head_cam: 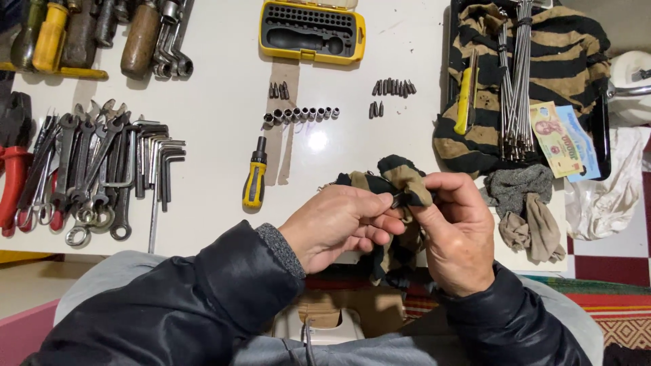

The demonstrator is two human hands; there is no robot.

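- While the left hand [339, 224] and the right hand [458, 230] meet over the near edge of the white tabletop [217, 163], both pinch one small dark metal bit [398, 199]; left thumb and forefinger press together on its near end, right fingers close around it through a black-and-tan striped rag [400, 179]
- Progress, judged from the layout: wiping looks partly done; a row of small silver sockets [300, 114] and two groups of short dark driver bits [393, 87], [279, 90] lie sorted on the tabletop, well apart from the hands
- Bit in hand is mostly hidden by the rag, so its cleanness cannot be told
- Yellow plastic bit case [312, 30] lies open at the far edge; its small holes and long moulded recess look empty, so refilling seems left to do
- Yellow-and-black stubby screwdriver handle [255, 177] lies out of the case, left of the hands
- Black tray [602, 129] at right holds a second striped cloth, a bundle of thin steel rods [515, 81], a yellow-handled tool and two banknotes
- Spanners and hex keys [102, 169] lie loose at left, in no container
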